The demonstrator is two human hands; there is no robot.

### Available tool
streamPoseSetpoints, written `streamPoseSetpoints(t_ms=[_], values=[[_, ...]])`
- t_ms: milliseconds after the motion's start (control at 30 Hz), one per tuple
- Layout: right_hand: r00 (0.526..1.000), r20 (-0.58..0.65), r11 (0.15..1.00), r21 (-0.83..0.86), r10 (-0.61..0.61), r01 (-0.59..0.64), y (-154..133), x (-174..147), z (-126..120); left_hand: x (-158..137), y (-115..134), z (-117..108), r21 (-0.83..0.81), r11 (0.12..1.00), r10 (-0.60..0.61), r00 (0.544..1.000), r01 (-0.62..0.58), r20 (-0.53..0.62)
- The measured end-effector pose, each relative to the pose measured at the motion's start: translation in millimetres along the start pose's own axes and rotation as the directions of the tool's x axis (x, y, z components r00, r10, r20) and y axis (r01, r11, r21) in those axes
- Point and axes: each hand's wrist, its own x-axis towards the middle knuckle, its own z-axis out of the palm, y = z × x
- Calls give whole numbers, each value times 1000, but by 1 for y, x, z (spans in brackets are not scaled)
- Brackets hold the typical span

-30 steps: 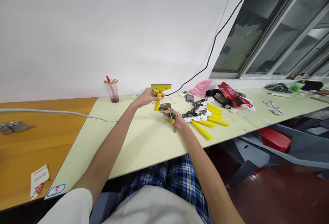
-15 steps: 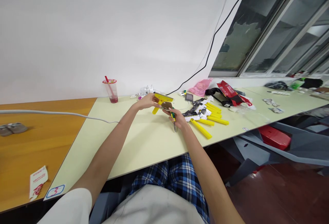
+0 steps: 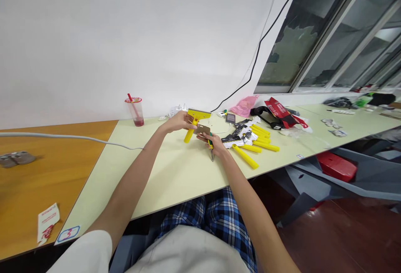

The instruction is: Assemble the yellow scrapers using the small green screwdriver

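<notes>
My left hand [image 3: 179, 122] grips a yellow scraper [image 3: 199, 115] near its neck. The wide head points up and carries a thin dark strip along its top edge, while the handle slants down over the table. Close beside it, my right hand [image 3: 216, 144] pinches a flat brown-grey plate [image 3: 202, 129] with a small slot near its upper edge. Also in that right hand is a screwdriver [image 3: 210, 142] with a green and yellow handle, its metal shaft pointing down. Whether the plate touches the scraper, I cannot tell.
Several yellow handles [image 3: 245, 157] lie right of my hands with black-and-white packets [image 3: 241, 131]. Behind them are a pink bag [image 3: 244, 107], a red box [image 3: 280, 112] and a small screen device [image 3: 230, 118]. A plastic cup [image 3: 135, 112] stands left, near a grey cable [image 3: 78, 137].
The scraper has turned more upright, so its head and handle show more fully. The plate has tilted and its slot now shows. My right hand keeps the screwdriver, with little movement.
</notes>
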Motion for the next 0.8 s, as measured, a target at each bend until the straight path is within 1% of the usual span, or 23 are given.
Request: streamPoseSetpoints(t_ms=[167, 233, 433, 533, 633, 800], values=[[1000, 27, 1000, -14, 12, -12, 0, -2, 3, 1, 8, 6, -68, 989, 124, 987, -131, -99], [999, 39, 1000, -15, 9, -9, -1, -4, 4, 2, 9, 7, -91, 981, 160, 980, -172, -121], [998, 43, 999, -32, 38, -37, -3, -6, 6, 2, 13, 6, -213, 951, 178, 961, -223, -209], [997, 55, 998, -30, 53, -51, -2, -6, 5, 1, 15, 6, -263, 928, 212, 956, -262, -204], [996, 68, 999, -15, 49, -48, -2, -6, 5, 2, 12, 9, -237, 939, 213, 963, -248, -163], [997, 60, 999, -3, 42, -42, -2, -6, 4, 6, 1, 15, -179, 974, 124, 987, -142, -106]])
